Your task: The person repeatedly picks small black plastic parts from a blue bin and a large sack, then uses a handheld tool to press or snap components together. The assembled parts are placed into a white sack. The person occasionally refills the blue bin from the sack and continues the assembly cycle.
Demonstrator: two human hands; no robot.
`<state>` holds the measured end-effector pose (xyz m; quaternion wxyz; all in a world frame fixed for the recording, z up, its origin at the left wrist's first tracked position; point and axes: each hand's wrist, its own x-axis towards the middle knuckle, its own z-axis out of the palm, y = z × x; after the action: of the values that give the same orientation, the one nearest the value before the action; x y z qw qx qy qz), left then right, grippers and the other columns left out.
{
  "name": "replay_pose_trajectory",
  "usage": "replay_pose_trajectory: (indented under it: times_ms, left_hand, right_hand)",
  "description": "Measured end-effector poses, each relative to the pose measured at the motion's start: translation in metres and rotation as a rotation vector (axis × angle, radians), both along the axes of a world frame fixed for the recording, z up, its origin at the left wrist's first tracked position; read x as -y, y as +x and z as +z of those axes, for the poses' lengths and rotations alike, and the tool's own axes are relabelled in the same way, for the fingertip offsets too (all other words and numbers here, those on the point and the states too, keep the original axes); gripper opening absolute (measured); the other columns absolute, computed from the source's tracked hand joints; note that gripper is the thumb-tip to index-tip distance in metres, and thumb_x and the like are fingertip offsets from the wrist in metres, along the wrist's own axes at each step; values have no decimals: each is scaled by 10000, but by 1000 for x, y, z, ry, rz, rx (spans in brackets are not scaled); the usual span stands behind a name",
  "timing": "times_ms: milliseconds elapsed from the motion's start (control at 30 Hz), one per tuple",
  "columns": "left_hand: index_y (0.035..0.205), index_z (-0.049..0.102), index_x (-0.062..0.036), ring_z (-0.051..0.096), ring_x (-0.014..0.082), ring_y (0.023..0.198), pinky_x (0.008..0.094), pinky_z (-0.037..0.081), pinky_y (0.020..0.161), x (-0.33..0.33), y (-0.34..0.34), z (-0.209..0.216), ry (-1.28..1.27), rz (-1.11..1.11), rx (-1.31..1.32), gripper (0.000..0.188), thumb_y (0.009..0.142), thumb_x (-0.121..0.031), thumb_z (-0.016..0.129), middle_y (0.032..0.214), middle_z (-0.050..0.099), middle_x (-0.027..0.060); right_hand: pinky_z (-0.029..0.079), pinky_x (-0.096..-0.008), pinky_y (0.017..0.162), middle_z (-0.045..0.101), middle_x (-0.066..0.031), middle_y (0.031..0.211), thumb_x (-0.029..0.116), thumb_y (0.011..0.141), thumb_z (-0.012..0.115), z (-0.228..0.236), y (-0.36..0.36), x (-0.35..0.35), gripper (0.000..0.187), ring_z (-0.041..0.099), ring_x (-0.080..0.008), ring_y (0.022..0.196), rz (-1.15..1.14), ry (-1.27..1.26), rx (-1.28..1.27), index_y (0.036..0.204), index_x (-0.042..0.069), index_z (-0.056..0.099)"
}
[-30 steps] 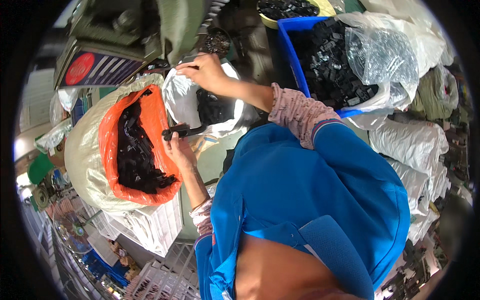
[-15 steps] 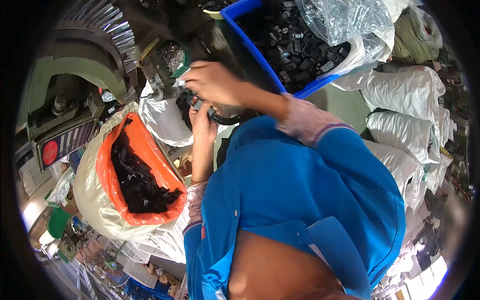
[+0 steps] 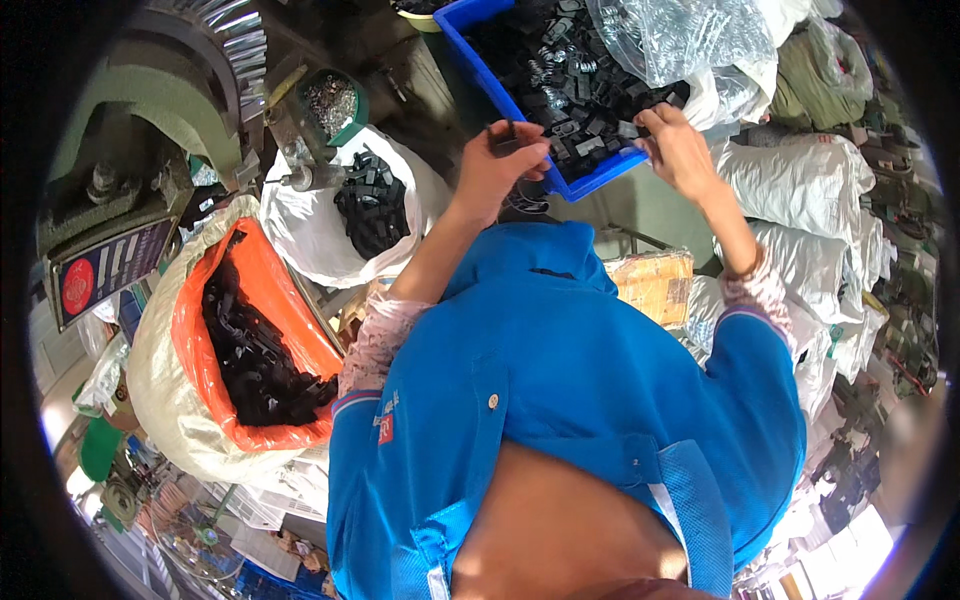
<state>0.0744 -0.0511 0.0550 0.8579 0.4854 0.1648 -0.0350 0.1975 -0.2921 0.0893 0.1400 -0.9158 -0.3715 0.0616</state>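
My left hand [image 3: 490, 178] is raised at the near left edge of the blue bin [image 3: 560, 185], its fingers closed round a small black part [image 3: 508, 137]. To the right, over the bin's near corner, my right hand [image 3: 682, 150] has its fingertips bent together; what they hold, if anything, blends into the dark contents. Inside the bin lie many small black parts [image 3: 590, 110] and some shiny coil springs [image 3: 545, 72]. A white sack [image 3: 425, 195] with black pieces [image 3: 372, 205] stands left of my left forearm.
An orange-lined sack [image 3: 315, 350] full of black pieces stands at the left. Beyond it is a green machine [image 3: 100, 130] with a metal arm. A green container of small metal bits [image 3: 332, 103] sits behind the white sack. Stuffed white sacks [image 3: 800, 180] and a cardboard box [image 3: 655, 285] are right.
Both hands have left the machine area beside the white sack and moved right to the blue bin. They are now apart, and the black pieces in the white sack show.
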Motion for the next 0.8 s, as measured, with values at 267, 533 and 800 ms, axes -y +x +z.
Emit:
replay_pose_trajectory:
  times_ms: [267, 533, 800]
  left_hand:
    - [1050, 611, -2, 628, 159, 824, 309, 565, 695, 4, 4, -6, 58, 70, -17, 297, 787, -88, 719, 946, 635, 74]
    - [1045, 609, -16, 602, 136, 763, 297, 536, 618, -11, -8, -11, 27, 176, -125, 283, 795, -91, 721, 900, 635, 51]
    - [1037, 623, -25, 569, 89, 733, 239, 470, 640, -27, -11, -12, 159, 168, -29, 288, 780, -87, 736, 860, 632, 25]
  right_hand:
    - [479, -245, 651, 663, -63, 838, 133, 859, 647, -17, -25, -61, 220, 585, -88, 734, -94, 517, -906, 1032, -2, 666]
    - [517, -408, 693, 638, -144, 876, 52, 721, 580, -81, 24, -97, 91, 634, -324, 844, 1, -92, 114, 773, 78, 651]
    - [505, -430, 704, 655, -137, 913, 189, 771, 634, -76, 33, -91, 134, 636, -323, 844, -193, -104, -77, 859, 100, 682]
